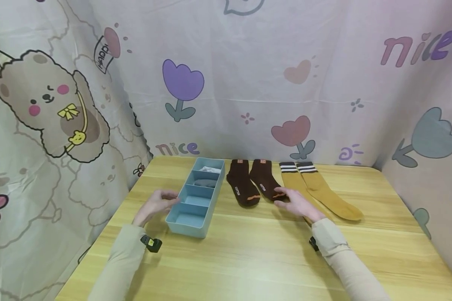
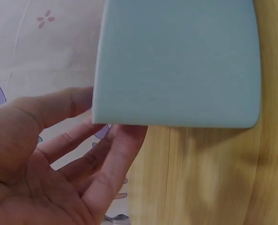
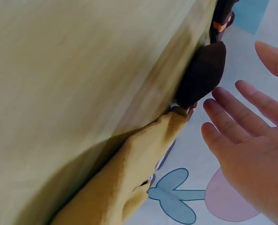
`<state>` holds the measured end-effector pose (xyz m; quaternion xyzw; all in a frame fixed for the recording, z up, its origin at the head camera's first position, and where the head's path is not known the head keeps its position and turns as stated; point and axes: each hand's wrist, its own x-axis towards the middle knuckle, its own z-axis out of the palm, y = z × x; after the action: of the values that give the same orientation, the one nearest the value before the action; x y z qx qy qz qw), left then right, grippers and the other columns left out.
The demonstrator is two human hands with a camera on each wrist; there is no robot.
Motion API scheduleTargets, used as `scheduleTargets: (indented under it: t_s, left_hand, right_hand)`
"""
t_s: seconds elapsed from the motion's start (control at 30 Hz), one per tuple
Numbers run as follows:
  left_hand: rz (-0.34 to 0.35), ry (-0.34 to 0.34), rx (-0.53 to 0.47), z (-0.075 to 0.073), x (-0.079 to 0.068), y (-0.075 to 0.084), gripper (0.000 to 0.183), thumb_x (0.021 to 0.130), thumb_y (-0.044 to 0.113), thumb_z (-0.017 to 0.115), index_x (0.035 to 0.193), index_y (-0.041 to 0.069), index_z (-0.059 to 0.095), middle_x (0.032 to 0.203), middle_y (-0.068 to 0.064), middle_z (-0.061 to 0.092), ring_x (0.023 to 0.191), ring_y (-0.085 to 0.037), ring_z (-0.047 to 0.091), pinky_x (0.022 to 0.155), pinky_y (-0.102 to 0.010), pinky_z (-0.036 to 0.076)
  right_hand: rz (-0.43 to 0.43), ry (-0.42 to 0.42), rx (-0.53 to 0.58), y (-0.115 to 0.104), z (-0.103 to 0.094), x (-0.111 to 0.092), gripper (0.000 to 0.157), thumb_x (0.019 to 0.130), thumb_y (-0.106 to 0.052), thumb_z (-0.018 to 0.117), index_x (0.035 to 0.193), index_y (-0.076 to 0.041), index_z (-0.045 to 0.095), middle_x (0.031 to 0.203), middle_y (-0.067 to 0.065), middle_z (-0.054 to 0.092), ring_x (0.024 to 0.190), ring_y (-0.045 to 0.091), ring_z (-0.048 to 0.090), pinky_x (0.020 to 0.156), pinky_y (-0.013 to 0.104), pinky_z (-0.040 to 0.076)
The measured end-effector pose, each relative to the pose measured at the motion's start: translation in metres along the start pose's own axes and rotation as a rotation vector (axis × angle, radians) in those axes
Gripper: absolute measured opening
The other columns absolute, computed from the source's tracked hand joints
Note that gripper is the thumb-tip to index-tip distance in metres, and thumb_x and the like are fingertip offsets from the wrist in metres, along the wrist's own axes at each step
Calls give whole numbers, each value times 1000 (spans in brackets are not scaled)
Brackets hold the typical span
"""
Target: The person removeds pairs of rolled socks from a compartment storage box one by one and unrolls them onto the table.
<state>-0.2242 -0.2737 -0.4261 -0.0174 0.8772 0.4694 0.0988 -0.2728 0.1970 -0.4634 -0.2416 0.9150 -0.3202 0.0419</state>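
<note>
A pale blue storage box (image 1: 188, 229) with several compartments stands on the table, left of the middle. My left hand (image 1: 159, 204) is at its left side, thumb at the rim and fingers loosely bent along the outer wall; the left wrist view shows the box's end wall (image 2: 181, 65) hiding the thumb tip. My right hand (image 1: 298, 204) hovers with spread fingers over the toe of the right brown sock (image 1: 263, 177), holding nothing. Another brown sock (image 1: 240, 179) lies beside the box. Two mustard socks (image 1: 329, 194) with striped cuffs lie to the right, one partly hidden by my right hand.
The two far compartments hold a white bundle (image 1: 210, 169) and a grey bundle (image 1: 205, 183). A printed curtain (image 1: 245, 83) hangs behind the wooden table (image 1: 245, 259) and along both sides. The socks' cuffs lie close to the table's back edge.
</note>
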Motion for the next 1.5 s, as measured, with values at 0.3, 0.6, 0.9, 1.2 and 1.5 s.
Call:
scheduleTargets:
  t_s: [0.3,0.6,0.9,1.2,1.5]
  left_hand:
    - [34,-42,-41,-7,-5,0,37,95,8,65,124,-14,62,115,-31,70,91,-25,74,78,-41,63]
    - [53,-117,-78,-11,-6,1,36,90,1,69,120,-19,62,109,-33,71,84,-24,75,71,-33,63]
    - [26,-159,-65,-13,-9,4,36,86,-2,71,117,-20,63,105,-31,73,81,-28,76,71,-36,64]
    - [25,-169,-76,-15,-10,-1,38,85,-2,74,117,-19,63,103,-29,74,79,-24,76,72,-37,63]
    - [28,-178,-108,-14,-13,-3,40,85,-1,74,119,-18,63,104,-28,74,83,-25,77,74,-39,63]
  right_hand:
    - [-33,12,0,-5,0,2,53,96,-19,64,141,6,51,141,28,57,127,48,55,109,62,42]
    - [-33,20,27,-13,2,8,54,96,-18,66,143,3,50,146,27,53,134,49,49,112,63,39]
    - [-157,37,62,-30,3,21,52,93,-13,69,139,4,53,143,24,57,134,44,51,109,59,44]
    - [-269,-5,111,-47,3,44,53,92,-17,71,139,2,55,141,21,60,133,40,54,112,55,43]
    - [-321,-147,261,-68,12,79,53,94,-13,70,142,0,52,145,20,56,139,37,50,117,52,40]
